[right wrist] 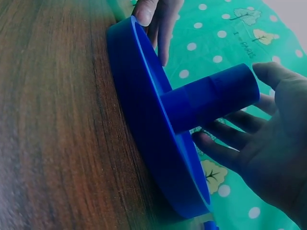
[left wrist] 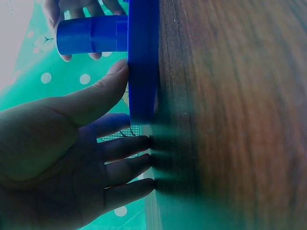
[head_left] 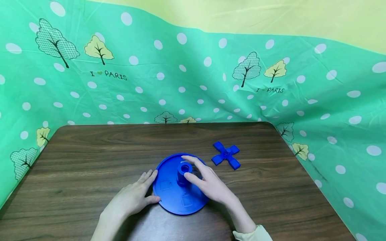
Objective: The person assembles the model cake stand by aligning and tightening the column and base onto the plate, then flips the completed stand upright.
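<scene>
On the brown wood-grain table (head_left: pixel 90 160): one blue rimmed disc (head_left: pixel 169 202), one blue hollow cylinder (head_left: pixel 182 177), one blue cross (head_left: pixel 227 155) with four arms and a stub at its centre, so three blue parts in all. Two hands at work, both bare. Disc lies flat, rim up, near the middle of the near half of the table. Two faint outlines (head_left: pixel 187 200) show on its face. Cylinder stands upright at about the disc's centre, bore facing up. Cross lies flat on the table, off the disc's far right side, just beside it. Left hand (head_left: pixel 134 195) comes in from the near left, palm side down, fingers extended: thumb and index at the disc's rim, other three fingertips down on the wood, thumb well spread from the index. Right hand (head_left: pixel 211 184) reaches in from the near right, forearm angled across, hand over the disc's right part. Thumb and fingers are bent slightly and spread wide around the cylinder, thumb on the near side by its top edge, index beyond it with a gap. Thumb looks to be touching the top edge, but the wrist view is dim, so not certain. One pale sleeve (head_left: pixel 253 235) shows on the right forearm. Behind, one green-and-yellow cloth (head_left: pixel 169 90), dotted white, two lettered prints visible.
</scene>
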A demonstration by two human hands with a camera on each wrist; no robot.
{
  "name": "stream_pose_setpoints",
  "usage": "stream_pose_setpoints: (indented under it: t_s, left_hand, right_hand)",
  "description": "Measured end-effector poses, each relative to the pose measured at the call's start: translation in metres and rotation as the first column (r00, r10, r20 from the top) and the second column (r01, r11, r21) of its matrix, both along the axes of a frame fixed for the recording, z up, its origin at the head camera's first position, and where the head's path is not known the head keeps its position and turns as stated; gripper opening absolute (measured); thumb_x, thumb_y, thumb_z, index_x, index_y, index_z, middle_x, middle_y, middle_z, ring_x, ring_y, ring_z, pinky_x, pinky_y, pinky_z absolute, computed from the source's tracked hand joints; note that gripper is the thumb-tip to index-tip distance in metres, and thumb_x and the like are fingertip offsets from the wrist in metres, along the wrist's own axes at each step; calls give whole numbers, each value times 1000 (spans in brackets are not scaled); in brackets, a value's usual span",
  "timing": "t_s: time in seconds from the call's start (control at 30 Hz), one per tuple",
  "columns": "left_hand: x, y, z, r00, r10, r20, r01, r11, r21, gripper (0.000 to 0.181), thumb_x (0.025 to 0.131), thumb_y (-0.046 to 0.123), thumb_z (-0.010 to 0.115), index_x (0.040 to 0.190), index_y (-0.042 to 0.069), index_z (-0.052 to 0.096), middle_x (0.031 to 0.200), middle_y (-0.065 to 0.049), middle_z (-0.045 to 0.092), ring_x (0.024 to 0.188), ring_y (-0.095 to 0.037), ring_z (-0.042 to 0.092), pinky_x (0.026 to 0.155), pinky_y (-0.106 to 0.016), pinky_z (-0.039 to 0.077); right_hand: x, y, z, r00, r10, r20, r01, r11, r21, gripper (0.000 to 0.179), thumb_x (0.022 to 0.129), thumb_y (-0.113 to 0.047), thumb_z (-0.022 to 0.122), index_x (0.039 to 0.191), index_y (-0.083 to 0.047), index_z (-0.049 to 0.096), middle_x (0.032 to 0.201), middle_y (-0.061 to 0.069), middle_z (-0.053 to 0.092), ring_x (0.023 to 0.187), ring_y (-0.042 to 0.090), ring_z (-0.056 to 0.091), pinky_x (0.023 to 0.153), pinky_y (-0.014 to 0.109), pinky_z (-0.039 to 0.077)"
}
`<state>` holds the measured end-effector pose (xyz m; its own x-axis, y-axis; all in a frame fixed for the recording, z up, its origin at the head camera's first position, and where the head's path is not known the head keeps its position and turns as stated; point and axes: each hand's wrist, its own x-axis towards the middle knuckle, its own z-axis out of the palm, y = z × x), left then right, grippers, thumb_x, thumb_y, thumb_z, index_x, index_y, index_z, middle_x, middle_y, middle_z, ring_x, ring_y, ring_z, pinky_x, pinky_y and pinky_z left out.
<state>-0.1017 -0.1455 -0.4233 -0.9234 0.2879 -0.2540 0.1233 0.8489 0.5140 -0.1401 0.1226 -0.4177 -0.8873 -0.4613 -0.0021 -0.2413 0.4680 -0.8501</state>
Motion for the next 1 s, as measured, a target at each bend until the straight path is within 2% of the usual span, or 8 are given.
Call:
stream_pose_setpoints:
  t_s: [0.13,0.27,0.4,0.5,0.6,0.77,0.87,1.0]
  left_hand:
    - [0,0,-1,1000,0,-6,0,1000,-4,88,91,49,74,161,13,35,167,-19,34,153,-43,35,113,-74,36]
    - [0,-1,-2,1000,-2,-16,2,1000,-9,88,91,49,74,161,13,36,167,-19,35,153,-43,36,111,-74,37]
    - [0,-1,-1,1000,0,-15,0,1000,-9,88,91,49,74,161,13,36,167,-19,35,153,-43,36,112,-73,37]
    - [0,-1,-1,1000,0,-14,0,1000,-4,88,91,48,74,161,13,36,167,-19,35,153,-43,35,113,-73,37]
    - [0,0,-2,1000,1,-10,-1,1000,1,88,91,48,75,161,13,36,166,-19,35,153,-44,35,114,-72,36]
    - [0,0,-2,1000,2,-6,-2,1000,0,87,91,48,74,161,13,36,167,-19,35,153,-43,34,115,-71,36]
    - [1,0,-2,1000,1,-8,-1,1000,-2,87,91,48,74,161,13,36,167,-19,35,153,-44,35,115,-71,36]
    - [1,0,-2,1000,2,-9,-2,1000,2,87,91,48,74,161,13,36,167,-19,35,153,-43,35,114,-71,37]
  right_hand:
    - [-1,0,0,1000,28,-5,-28,1000,-6,47,107,-39,55,152,-33,47,157,-5,51,146,21,51,117,54,44]
    - [-1,0,-2,1000,15,-14,-15,1000,3,47,105,-41,57,149,-28,49,148,-7,58,130,18,61,108,45,51]
    - [0,-2,-2,999,-25,-30,26,1000,13,46,102,-43,63,144,-27,51,142,-7,61,120,16,65,101,40,54]
    - [1,-4,-2,997,-58,-41,59,998,22,46,99,-43,67,139,-29,51,142,-5,60,121,17,65,101,43,56]
    - [1,-4,-2,997,-67,-43,68,997,24,50,97,-42,70,141,-35,47,144,-2,58,121,19,66,102,44,57]
    - [1,-1,-1,1000,-17,-25,17,1000,5,58,101,-41,65,153,-41,38,153,1,53,135,26,59,109,49,54]
    - [1,0,-1,1000,3,-9,-3,1000,2,56,103,-41,61,155,-39,39,157,-1,50,145,26,51,114,55,48]
    - [0,0,-2,1000,10,-5,-10,1000,9,51,104,-41,59,153,-34,45,157,-5,51,145,22,51,116,56,45]
